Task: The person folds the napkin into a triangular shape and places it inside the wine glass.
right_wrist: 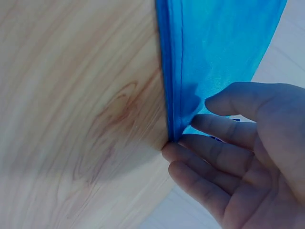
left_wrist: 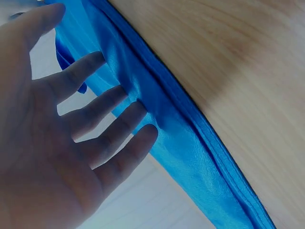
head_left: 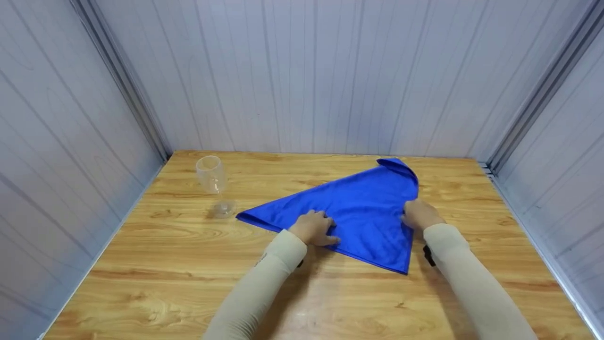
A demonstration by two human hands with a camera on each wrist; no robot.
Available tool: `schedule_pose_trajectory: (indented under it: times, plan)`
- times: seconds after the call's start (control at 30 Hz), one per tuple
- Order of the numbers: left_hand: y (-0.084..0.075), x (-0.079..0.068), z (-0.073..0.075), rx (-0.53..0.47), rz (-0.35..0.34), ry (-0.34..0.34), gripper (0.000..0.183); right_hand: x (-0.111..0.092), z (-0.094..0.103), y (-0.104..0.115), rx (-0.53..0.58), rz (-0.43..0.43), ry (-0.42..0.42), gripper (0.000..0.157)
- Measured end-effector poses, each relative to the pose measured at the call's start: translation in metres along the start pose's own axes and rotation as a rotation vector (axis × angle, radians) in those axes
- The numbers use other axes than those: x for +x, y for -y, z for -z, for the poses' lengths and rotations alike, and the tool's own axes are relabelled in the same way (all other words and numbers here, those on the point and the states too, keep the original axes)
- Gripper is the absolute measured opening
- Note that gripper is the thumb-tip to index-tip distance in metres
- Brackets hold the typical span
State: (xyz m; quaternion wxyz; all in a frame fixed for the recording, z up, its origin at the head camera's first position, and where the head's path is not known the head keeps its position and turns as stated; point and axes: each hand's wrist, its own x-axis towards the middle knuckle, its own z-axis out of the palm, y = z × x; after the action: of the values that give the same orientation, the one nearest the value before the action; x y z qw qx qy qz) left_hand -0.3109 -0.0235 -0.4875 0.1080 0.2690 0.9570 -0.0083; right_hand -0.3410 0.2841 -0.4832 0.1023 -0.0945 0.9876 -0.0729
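Note:
A blue cloth [head_left: 363, 208], folded into a rough triangle, lies on the wooden table. Its far right corner is rolled over and its left end tapers to a point. My left hand [head_left: 313, 228] is over the near edge, fingers spread; the left wrist view shows its fingertips [left_wrist: 125, 91] against the cloth beside the layered hem. At the cloth's right edge is my right hand [head_left: 420, 215]. The right wrist view has its bent fingers [right_wrist: 209, 151] touching the hem, while the thumb [right_wrist: 233, 98] stands apart from them.
A clear stemmed glass [head_left: 211, 175] stands upright at the back left, its foot close to the cloth's left tip. Pale panel walls [head_left: 302, 80] enclose the wooden table [head_left: 170, 283] at the back and both sides.

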Motion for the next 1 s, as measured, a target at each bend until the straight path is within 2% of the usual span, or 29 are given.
schedule_pose_trajectory:
  times: [0.33,0.47,0.7,1.0]
  plan:
    - [0.005,0.002,-0.002,-0.022,0.024,-0.032,0.052,-0.006,-0.005,-0.001,-0.019,0.051,-0.07,0.02]
    - [0.007,0.003,-0.002,-0.031,0.027,-0.028,0.051,-0.008,-0.006,0.0,-0.045,0.063,-0.074,0.015]
    - [0.013,0.005,-0.002,-0.066,0.036,-0.034,0.05,-0.013,-0.008,0.002,-0.082,0.07,-0.052,0.026]
    - [0.021,0.005,-0.005,-0.146,0.03,-0.046,0.053,-0.014,-0.01,0.004,-0.082,0.068,-0.038,0.03]
